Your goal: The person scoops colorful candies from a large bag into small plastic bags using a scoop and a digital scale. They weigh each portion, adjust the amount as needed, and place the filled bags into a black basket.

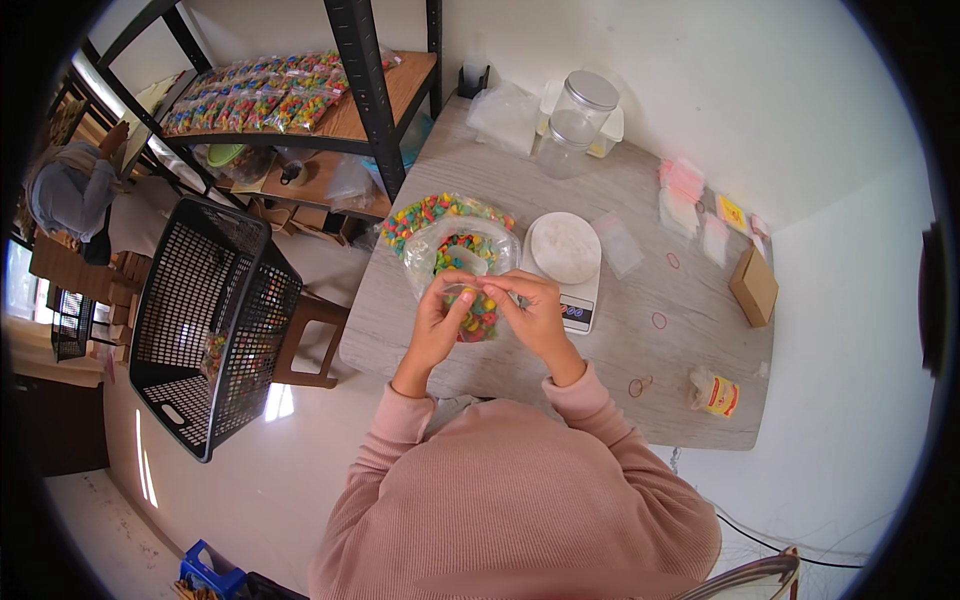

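Bag (482,318) hangs over the bench (628,290), left of the scale (577,315); left hand (436,322) and right hand (532,312) pinch its top, fingertips nearly together. Likely light, limp and slippery, its loose pieces (474,330) shifting: best held by gathered upper plastic, with no squeezing below.

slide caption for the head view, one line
Left hand and right hand hold a clear bag of colourful pieces near a white scale.

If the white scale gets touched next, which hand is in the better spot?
Probably the right hand: the scale is just beside it. The left hand is farther off, across the small bag of colourful pieces. Both hands are at that bag now.
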`<state>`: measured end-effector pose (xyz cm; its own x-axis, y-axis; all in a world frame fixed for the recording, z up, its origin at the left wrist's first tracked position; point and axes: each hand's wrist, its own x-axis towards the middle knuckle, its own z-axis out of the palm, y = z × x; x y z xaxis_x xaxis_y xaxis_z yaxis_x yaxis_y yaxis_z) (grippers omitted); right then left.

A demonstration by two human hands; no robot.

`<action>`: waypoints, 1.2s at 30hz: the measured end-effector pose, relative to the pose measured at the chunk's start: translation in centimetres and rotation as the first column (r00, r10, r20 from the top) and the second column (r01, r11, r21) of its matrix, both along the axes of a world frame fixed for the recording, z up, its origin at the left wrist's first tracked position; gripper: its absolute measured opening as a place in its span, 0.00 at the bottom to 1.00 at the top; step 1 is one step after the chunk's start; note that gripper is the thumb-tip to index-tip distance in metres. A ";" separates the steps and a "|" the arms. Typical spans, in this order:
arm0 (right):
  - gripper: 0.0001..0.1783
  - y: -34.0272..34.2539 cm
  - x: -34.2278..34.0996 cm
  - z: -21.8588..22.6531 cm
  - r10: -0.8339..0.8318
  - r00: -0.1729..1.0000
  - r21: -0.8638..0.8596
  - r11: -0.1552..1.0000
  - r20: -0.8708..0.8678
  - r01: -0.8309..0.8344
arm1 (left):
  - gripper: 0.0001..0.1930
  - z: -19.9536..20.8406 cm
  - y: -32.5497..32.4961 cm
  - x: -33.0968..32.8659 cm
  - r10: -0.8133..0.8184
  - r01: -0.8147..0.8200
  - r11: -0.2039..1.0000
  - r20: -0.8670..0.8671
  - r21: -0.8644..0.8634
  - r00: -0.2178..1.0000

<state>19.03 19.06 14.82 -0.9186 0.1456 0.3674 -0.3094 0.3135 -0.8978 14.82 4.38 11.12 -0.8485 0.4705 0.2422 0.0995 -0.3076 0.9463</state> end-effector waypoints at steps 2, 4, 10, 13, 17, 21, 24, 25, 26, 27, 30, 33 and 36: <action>0.08 -0.1 0.0 0.0 -0.014 1.000 0.004 1.000 -0.025 0.014 | 0.09 0.2 0.3 0.1 -0.011 0.011 1.000 0.034 -0.014 0.999; 0.08 -0.5 0.0 -0.1 0.007 0.999 0.015 1.000 -0.048 -0.006 | 0.09 0.4 0.5 0.3 0.003 -0.002 0.999 0.041 -0.035 0.999; 0.08 -0.3 0.3 -0.4 -0.055 0.998 -0.005 0.998 0.011 0.056 | 0.07 0.2 0.7 0.5 0.022 -0.021 0.999 0.030 -0.032 0.999; 0.08 -0.1 0.4 -0.5 -0.072 0.997 0.016 0.997 0.036 0.072 | 0.06 -0.5 0.5 -0.2 0.055 -0.057 0.998 -0.039 -0.037 0.998; 0.12 -0.2 0.4 -0.6 -0.036 0.998 0.028 0.999 -0.044 0.037 | 0.06 -0.9 0.1 -0.4 0.101 -0.103 0.992 -0.025 -0.074 0.995; 0.21 0.5 0.8 -1.1 0.023 0.997 -0.034 0.999 0.078 -0.020 | 0.05 -0.5 0.1 -0.4 0.055 -0.095 0.973 -0.190 -0.210 0.980; 0.23 1.9 0.5 -1.9 0.046 0.983 -0.201 0.980 0.180 -0.009 | 0.16 -0.6 1.0 0.6 0.005 -0.002 1.000 0.181 -0.017 0.984; 0.23 2.5 0.4 -2.2 -0.005 0.977 -0.269 0.961 0.213 0.064 | 0.17 -0.7 1.0 0.5 -0.058 0.079 0.994 0.246 -0.076 0.967; 0.22 3.0 0.4 -2.6 -0.057 0.963 -0.329 0.933 0.262 0.145 | 0.18 -0.9 1.0 0.5 -0.130 0.169 0.980 0.299 -0.109 0.945; 0.22 3.4 0.4 -2.9 -0.034 0.971 -0.338 0.934 0.237 0.115 | 0.19 -1.2 1.0 0.5 -0.199 0.253 0.961 0.349 -0.114 0.916; 0.21 4.1 0.4 -3.7 0.030 0.977 -0.367 0.929 0.210 0.051 | 0.18 -1.9 1.4 0.1 -0.223 0.285 0.944 0.316 -0.164 0.922; 0.16 4.5 0.4 -3.8 0.097 0.967 -0.357 0.934 0.235 -0.007 | 0.19 -2.1 1.3 0.2 -0.230 0.275 0.954 0.292 -0.123 0.928; 0.11 4.3 0.5 -3.7 0.103 0.963 -0.227 0.973 0.250 -0.045 | 0.20 -1.9 1.6 0.6 -0.191 0.219 0.974 0.287 -0.065 0.939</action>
<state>19.55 23.34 11.09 -0.9889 0.1231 0.0837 -0.0732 0.0874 -0.9935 15.39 5.99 9.18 -0.7583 0.6505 -0.0430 -0.2267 -0.2013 0.9529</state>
